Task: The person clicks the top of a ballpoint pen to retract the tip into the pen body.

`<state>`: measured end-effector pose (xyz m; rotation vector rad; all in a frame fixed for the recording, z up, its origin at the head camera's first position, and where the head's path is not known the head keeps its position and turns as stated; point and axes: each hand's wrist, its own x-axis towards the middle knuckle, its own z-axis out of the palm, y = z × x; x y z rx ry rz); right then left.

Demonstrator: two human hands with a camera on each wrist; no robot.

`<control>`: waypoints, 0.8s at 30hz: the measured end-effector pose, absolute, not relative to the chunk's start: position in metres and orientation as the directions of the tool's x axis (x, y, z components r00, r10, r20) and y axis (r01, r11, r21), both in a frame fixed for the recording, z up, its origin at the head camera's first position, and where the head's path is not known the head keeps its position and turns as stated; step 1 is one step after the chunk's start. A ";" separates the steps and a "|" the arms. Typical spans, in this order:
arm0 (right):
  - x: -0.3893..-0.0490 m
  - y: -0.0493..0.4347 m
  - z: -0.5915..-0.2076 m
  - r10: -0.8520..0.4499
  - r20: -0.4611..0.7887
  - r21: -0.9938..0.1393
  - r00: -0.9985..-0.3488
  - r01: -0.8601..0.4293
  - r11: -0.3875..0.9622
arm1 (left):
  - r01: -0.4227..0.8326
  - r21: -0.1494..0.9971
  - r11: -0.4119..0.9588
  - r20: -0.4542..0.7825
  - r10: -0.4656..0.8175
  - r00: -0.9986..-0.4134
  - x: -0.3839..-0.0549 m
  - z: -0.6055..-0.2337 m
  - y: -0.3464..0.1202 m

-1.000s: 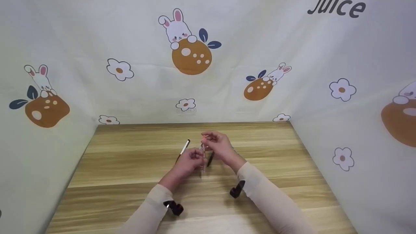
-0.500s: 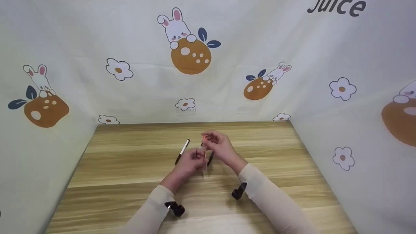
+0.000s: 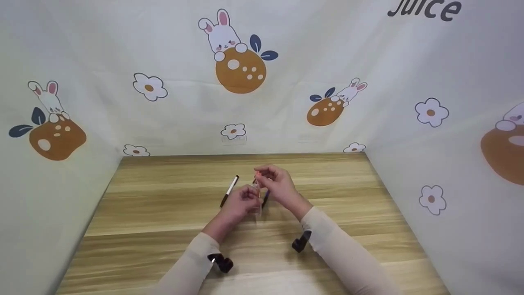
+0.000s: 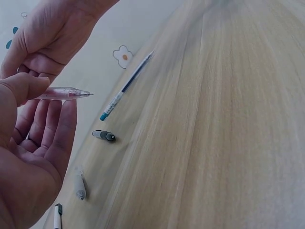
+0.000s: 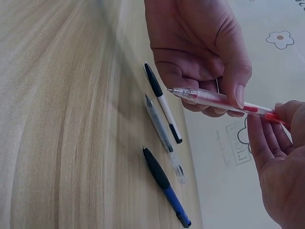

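We see the red pen (image 5: 209, 98) just below the centre of the head view, held clear of the tabletop (image 3: 163, 229) between two hands. Its long axis runs almost straight up and down the frame there, tip toward the bottom edge. Our left hand (image 3: 241, 203) is the nearer to that tip, its grip pinching the barrel; our right hand (image 3: 278, 182), higher in the frame, pinches the red end. So we judge the pull or twist between them lies along that axis. In the right wrist view, a blue pen (image 5: 167, 187) lies lower centre, apart from both hands.
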<state>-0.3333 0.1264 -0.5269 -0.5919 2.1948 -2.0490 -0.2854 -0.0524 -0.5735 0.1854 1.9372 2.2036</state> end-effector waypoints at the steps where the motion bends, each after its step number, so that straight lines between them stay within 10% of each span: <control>1: -0.333 0.127 -0.527 -0.334 0.207 -0.973 -0.919 -0.228 0.023 | -0.063 0.990 -0.123 -0.033 0.236 -0.971 -0.285 -0.573 -0.052; 24: -0.336 0.123 -0.532 -0.315 0.182 -0.983 -0.932 -0.184 -0.025 | -0.023 0.998 -0.066 -0.007 0.221 -0.975 -0.286 -0.572 -0.059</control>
